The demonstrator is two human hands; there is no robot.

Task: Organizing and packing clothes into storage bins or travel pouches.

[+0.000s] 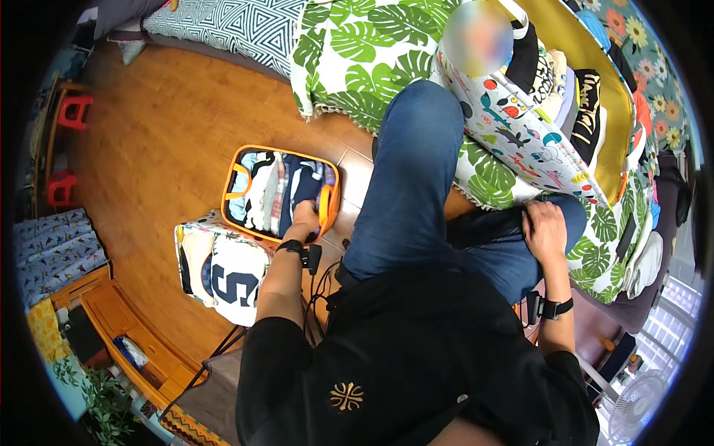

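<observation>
My left hand (pixel 305 221) reaches into an orange-rimmed basket (pixel 240 150) on the floor. Its fingers are hidden among upright folded clothes, by a navy garment (pixel 308 187); whether they grip it cannot be told. White, grey and plaid garments stand in a row beside it. My right hand (pixel 544 228) rests, holding nothing, on my bent knee (pixel 572 220) in blue jeans. To its upper right, an animal-print fabric storage box (pixel 516 145) with a yellow inside holds folded clothes, among them a black garment (pixel 585 114) with lettering.
A second printed box (pixel 187 234) with a white garment (pixel 237 279) stands beside the basket. Leaf-print cloth (pixel 368 50) covers the couch. Black cables (pixel 319 298) hang near my left forearm. Wooden furniture (pixel 134 329) stands lower left, a white fan (pixel 636 407) lower right.
</observation>
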